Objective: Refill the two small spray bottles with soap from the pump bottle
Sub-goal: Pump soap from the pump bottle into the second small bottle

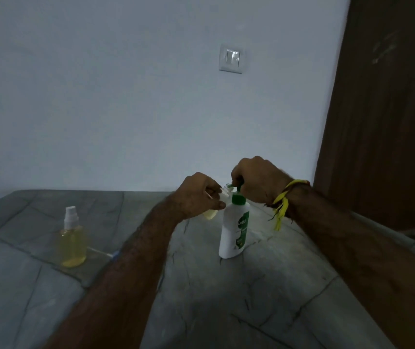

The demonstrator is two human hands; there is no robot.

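On the left part of the gray stone counter [226, 298] stands one small spray bottle [72, 239]. Its white sprayer top is on and it looks nearly full of yellow soap, so I think that one is done.

Further back, near the middle of the counter, stands the white pump bottle [234, 227] with its green top. The left hand [197, 195] is wrapped round the second small bottle [215, 205], open at the top, holding it tilted right at the pump's spout. It has only a little yellow soap at the bottom. The right hand [256, 180] is curled over the pump head, pressing or about to press. So the job looks about half done.

There is lots of room in front. The counter's back edge meets the wall [125, 96] close behind the hands.
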